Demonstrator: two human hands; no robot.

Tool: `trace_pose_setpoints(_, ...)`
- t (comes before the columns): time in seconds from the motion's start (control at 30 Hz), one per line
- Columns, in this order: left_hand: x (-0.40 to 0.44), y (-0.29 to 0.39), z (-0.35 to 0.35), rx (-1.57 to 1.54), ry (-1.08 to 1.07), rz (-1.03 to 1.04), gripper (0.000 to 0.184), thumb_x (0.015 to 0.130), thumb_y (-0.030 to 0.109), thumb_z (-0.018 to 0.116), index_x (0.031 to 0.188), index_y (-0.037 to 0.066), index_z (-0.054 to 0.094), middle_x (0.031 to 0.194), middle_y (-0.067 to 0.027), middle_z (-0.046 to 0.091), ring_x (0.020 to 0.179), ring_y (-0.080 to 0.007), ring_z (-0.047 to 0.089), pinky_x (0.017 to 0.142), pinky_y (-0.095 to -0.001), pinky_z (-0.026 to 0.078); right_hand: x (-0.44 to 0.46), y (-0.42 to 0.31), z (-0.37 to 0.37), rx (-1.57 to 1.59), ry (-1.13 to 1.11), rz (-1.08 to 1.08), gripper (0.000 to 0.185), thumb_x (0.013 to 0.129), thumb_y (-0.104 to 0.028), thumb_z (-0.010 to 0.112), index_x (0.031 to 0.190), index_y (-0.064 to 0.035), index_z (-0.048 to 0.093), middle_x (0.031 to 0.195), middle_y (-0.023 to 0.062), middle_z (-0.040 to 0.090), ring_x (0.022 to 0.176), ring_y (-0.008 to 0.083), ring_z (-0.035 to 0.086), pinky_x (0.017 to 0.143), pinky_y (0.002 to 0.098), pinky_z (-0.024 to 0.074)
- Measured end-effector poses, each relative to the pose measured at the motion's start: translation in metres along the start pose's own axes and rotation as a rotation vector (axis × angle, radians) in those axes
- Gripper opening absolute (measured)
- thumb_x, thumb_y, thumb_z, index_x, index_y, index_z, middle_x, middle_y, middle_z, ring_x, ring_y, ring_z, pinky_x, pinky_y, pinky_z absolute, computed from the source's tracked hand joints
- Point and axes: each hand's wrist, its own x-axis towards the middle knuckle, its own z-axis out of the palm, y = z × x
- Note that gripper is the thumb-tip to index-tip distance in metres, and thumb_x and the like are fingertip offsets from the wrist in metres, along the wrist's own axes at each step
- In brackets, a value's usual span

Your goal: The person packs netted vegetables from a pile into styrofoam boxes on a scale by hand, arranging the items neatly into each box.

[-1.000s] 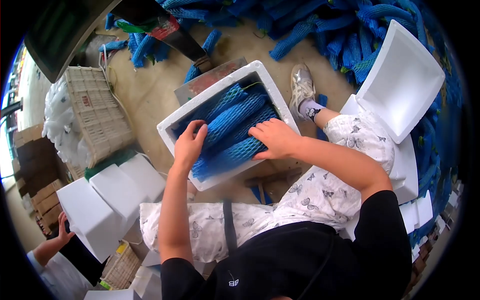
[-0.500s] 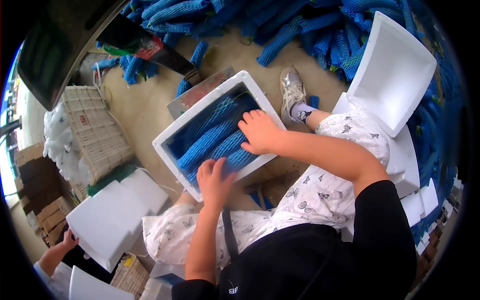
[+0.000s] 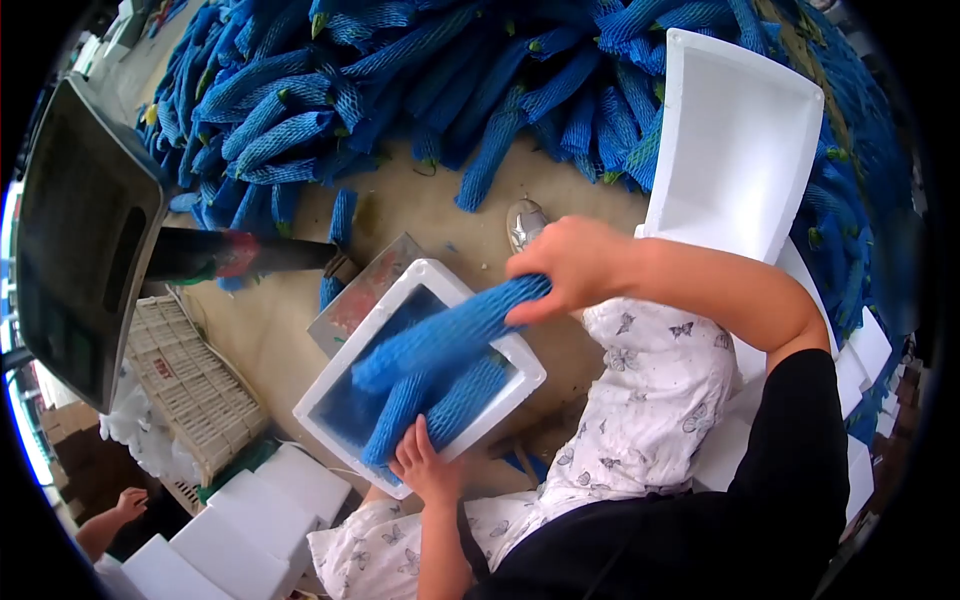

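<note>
right hand [image 3: 575, 268]: i'm clamped round one end of a blue-netted piece [image 3: 440, 338], right above the white foam box [image 3: 527, 366]!
left hand [image 3: 428, 468]: fingertips at a netted roll [image 3: 394, 420] inside; gripping, i can't tell.

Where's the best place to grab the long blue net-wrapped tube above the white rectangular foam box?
Probably the upper-right end of the long blue net-wrapped tube, coming from the right, as the right hand does. The tube looks slim enough to wrap fingers around, and in this view that end sticks out past the rim of the white rectangular foam box.
</note>
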Motion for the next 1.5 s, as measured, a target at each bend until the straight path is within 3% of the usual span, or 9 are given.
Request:
trace_pose_setpoints(0.23,0.027,0.002,-0.020,-0.009,-0.079,-0.002,0.063,0.054,0.011,0.071,0.115,0.014,0.053,0.124,-0.0112,0.052,0.120,-0.0309,0.047,0.110,-0.0510,0.025,-0.027,0.142,-0.035,0.255,-0.234,0.496,0.044,0.079,-0.047,0.070,0.090,-0.0036,0.070,0.075,0.0101,0.065,0.066,0.0230,0.058,0.062,0.0311,0.0458)
trace_pose_setpoints(0.3,0.030,0.000,-0.020,0.041,-0.111,-0.013,0.064,0.054,0.011,0.072,0.115,0.015,0.053,0.126,-0.0127,0.050,0.121,-0.0319,0.046,0.110,-0.0521,0.024,-0.019,0.163,-0.019,-0.608,-0.313,0.442,0.051,0.081,-0.053,0.067,0.099,-0.0051,0.069,0.095,0.0140,0.068,0.082,0.0291,0.064,0.073,0.0371,0.0504)
trace_pose_setpoints(0.43,0.020,-0.011,-0.014,0.088,-0.168,-0.026,0.055,0.062,0.021,0.071,0.113,0.012,0.053,0.130,-0.0170,0.047,0.125,-0.0371,0.042,0.111,-0.0557,0.023,0.106,0.233,0.067,0.175,0.028,0.805,0.082,0.075,-0.067,0.063,0.123,-0.0011,0.058,0.118,0.0221,0.062,0.111,0.0351,0.059,0.093,0.0400,0.0470)
trace_pose_setpoints(0.5,0.025,-0.008,-0.014,0.059,-0.162,-0.029,0.051,0.062,0.015,0.069,0.111,0.012,0.054,0.130,-0.0191,0.045,0.127,-0.0383,0.040,0.111,-0.0600,0.021,0.178,0.327,0.155,0.564,0.405,0.743,0.069,0.072,-0.048,0.076,0.117,0.0004,0.059,0.108,0.0145,0.067,0.097,0.0272,0.064,0.087,0.0359,0.0481)
trace_pose_setpoints(0.6,0.027,-0.009,-0.017,0.097,-0.179,-0.021,0.050,0.062,0.013,0.069,0.109,0.013,0.054,0.131,-0.0201,0.044,0.128,-0.0394,0.039,0.112,-0.0612,0.019,0.200,0.274,0.172,0.977,1.027,0.922,0.054,0.072,-0.033,0.078,0.112,-0.0013,0.061,0.100,0.0110,0.068,0.090,0.0219,0.064,0.079,0.0333,0.0495)
trace_pose_setpoints(0.77,0.025,-0.009,-0.011,0.050,-0.144,0.003,0.052,0.062,0.013,0.070,0.111,0.013,0.052,0.135,-0.0216,0.044,0.128,-0.0400,0.040,0.112,-0.0592,0.020,0.161,0.240,0.137,1.209,0.764,0.802,0.037,0.070,-0.018,0.070,0.099,0.0013,0.059,0.075,0.0136,0.067,0.064,0.0209,0.066,0.062,0.0324,0.0523)
trace_pose_setpoints(1.1,0.021,-0.012,-0.009,-0.006,-0.080,0.043,0.059,0.060,0.019,0.073,0.113,0.010,0.051,0.122,-0.0160,0.052,0.116,-0.0350,0.047,0.105,-0.0513,0.028,0.104,0.234,0.117,-0.037,0.758,1.038,0.077,0.073,-0.040,0.076,0.127,0.0016,0.041,0.120,0.0232,0.057,0.111,0.0371,0.057,0.092,0.0393,0.0467)
trace_pose_setpoints(1.2,0.020,-0.014,-0.008,0.031,-0.126,0.036,0.060,0.059,0.020,0.074,0.113,0.011,0.051,0.124,-0.0163,0.050,0.118,-0.0350,0.046,0.105,-0.0534,0.027,0.135,0.214,0.070,0.173,1.007,0.617,0.068,0.074,-0.028,0.078,0.124,0.0026,0.043,0.119,0.0211,0.055,0.111,0.0337,0.056,0.091,0.0360,0.0477)
trace_pose_setpoints(1.5,0.020,-0.018,-0.014,0.031,-0.230,0.032,0.046,0.076,0.016,0.061,0.120,0.009,0.056,0.125,-0.0151,0.053,0.114,-0.0345,0.049,0.101,-0.0528,0.033,0.277,0.251,0.074,0.821,1.331,1.098,0.104,0.066,-0.040,0.081,0.143,0.0012,0.025,0.139,0.0294,0.041,0.126,0.0432,0.043,0.105,0.0436,0.0365)
